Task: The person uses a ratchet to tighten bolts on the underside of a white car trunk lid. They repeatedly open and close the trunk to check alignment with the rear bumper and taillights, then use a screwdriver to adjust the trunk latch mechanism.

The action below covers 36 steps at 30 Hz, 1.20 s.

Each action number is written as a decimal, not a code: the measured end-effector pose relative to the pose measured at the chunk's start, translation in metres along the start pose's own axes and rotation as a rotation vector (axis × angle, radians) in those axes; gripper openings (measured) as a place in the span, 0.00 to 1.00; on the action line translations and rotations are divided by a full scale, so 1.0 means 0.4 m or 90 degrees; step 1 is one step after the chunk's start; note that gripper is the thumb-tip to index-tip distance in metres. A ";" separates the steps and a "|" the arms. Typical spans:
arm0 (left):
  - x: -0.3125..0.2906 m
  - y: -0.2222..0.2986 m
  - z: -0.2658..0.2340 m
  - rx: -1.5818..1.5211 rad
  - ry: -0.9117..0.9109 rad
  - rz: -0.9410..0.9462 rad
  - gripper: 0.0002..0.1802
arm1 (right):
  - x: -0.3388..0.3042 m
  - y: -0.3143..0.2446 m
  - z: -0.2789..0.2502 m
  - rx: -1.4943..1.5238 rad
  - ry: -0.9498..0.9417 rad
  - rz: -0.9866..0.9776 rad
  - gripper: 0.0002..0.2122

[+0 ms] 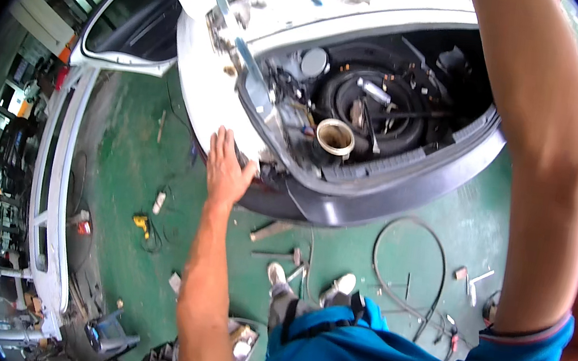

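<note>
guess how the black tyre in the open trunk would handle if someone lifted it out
The black tyre is probably heavy and awkward, being a broad, thick ring. The silver cylinder lying over its middle looks loose and might slide if it tilts. Lying flat, it seems steady, but its round shape could roll on edge.

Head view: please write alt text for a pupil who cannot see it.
A person's left hand rests on a car's white rear corner, beside an open trunk holding a black tire. The right arm reaches up out of frame; tools lie on the green floor.
</note>
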State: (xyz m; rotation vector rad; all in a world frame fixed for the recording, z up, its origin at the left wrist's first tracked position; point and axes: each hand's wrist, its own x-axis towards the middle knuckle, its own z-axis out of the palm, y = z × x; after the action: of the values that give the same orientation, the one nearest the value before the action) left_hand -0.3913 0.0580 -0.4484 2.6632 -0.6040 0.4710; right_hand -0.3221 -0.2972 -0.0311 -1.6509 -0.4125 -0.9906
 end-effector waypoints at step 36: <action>0.005 -0.015 0.006 0.024 -0.065 0.066 0.47 | -2.135 0.387 -0.365 -0.129 0.096 1.111 0.12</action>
State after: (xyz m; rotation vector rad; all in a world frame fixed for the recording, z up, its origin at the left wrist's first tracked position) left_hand -0.3861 0.0612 -0.4514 2.7149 -0.7731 0.3795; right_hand -0.7717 -0.2943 -0.7876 -1.3754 1.1403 0.2180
